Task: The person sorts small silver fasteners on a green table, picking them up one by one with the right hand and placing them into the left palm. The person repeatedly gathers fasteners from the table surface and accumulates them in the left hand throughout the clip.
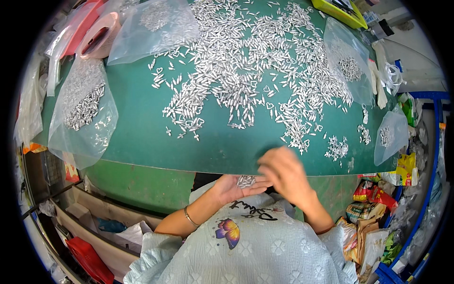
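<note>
My left hand [228,190] is palm up just below the table's front edge, fingers stretched out. A small heap of silver bullet-shaped metal pieces [246,181] lies in it. Above and to its right is my right hand [288,175], its fingers bent and smeared by motion over the table edge; whether they hold anything is hidden. Beyond both hands, a large spread of similar silver metal pieces [236,61] covers the far part of the green table [189,146]. Open heart-shaped pieces [266,89] are mixed in. A small pile of cross-like pieces [336,148] sits near the front right.
Clear plastic bags with silver pieces lie on the left [85,111], at the back left [156,19] and on the right [350,68]. A pink basket [101,35] stands back left, a yellow tray [341,13] back right. Below the table are a drawer [109,213] and a blue rack [428,180].
</note>
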Demonstrator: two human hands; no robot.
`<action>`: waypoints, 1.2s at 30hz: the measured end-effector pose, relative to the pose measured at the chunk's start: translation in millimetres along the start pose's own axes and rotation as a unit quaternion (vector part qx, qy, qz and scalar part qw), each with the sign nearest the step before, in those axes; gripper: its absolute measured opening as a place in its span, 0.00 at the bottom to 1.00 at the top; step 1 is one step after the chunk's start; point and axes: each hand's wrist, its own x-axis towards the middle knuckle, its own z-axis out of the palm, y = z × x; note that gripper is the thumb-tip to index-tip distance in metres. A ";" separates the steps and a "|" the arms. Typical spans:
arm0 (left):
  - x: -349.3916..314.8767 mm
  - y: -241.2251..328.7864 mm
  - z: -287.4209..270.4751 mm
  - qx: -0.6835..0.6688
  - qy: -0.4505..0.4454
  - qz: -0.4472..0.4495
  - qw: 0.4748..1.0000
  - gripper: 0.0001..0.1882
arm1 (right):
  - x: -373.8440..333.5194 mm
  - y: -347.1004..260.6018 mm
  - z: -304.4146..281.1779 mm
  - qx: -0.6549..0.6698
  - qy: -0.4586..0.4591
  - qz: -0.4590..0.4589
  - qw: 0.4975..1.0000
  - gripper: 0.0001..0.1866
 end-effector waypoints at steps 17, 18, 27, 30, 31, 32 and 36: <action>3.2 3.5 8.8 0.081 0.059 -0.041 0.994 0.32 | 6.4 2.0 -5.7 -0.094 0.052 0.038 0.993 0.07; 2.5 2.8 7.5 0.068 0.052 -0.025 0.996 0.31 | 3.9 -3.0 -5.3 -0.058 0.007 0.007 0.998 0.07; 2.2 -1.0 4.2 0.067 0.071 0.015 0.995 0.25 | -4.9 4.1 12.2 0.008 -0.103 -0.068 0.992 0.09; -0.8 0.9 1.8 0.068 0.084 0.013 0.994 0.25 | -11.5 8.4 14.7 0.045 -0.112 -0.100 0.988 0.10; -3.4 2.8 -5.1 0.052 0.077 0.012 0.996 0.25 | -12.8 7.4 15.2 0.062 -0.109 -0.111 0.986 0.09; -4.0 3.6 -6.2 0.036 0.069 0.010 0.997 0.26 | -13.6 7.1 15.6 0.079 -0.107 -0.123 0.984 0.09; 1.2 5.2 -2.6 0.040 0.065 -0.015 0.997 0.27 | -3.5 16.8 -1.6 0.027 0.092 -0.065 0.993 0.07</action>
